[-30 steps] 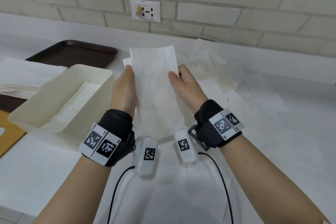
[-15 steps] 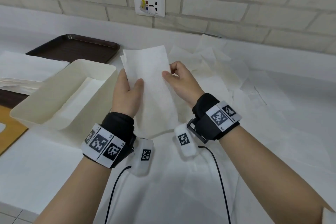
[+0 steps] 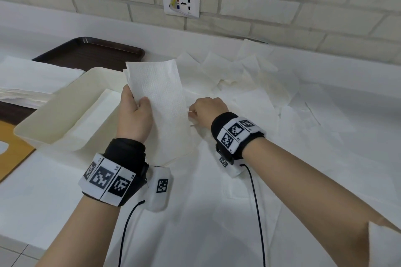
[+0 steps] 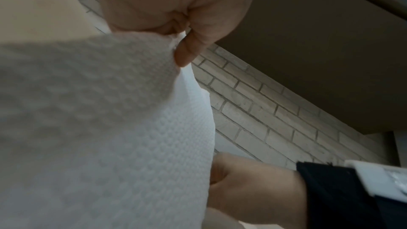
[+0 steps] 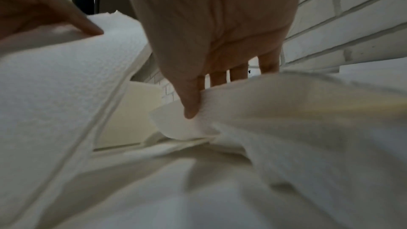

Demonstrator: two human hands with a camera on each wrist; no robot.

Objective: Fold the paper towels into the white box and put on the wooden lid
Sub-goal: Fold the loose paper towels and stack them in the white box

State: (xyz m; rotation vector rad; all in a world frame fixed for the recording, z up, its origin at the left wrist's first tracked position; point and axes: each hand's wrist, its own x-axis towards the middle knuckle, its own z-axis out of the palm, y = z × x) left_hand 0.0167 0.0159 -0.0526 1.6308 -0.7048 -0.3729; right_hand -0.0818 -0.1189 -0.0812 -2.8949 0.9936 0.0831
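Left hand (image 3: 134, 115) pinched folded white embossed paper towel (image 3: 161, 102) upright beside cream-white plastic box (image 3: 58, 102) | right hand (image 3: 206, 110) pinched loose white sheet (image 5: 187, 126) | advice: lift one layer only, keep edges aligned.

wooden lid (image 3: 13, 147): cut off by the frame's left edge, partly under the white box (image 3: 65, 102).
my right hand (image 3: 206, 110): fingertips hidden from the head view.
dark tray (image 3: 91, 54): near part covered.
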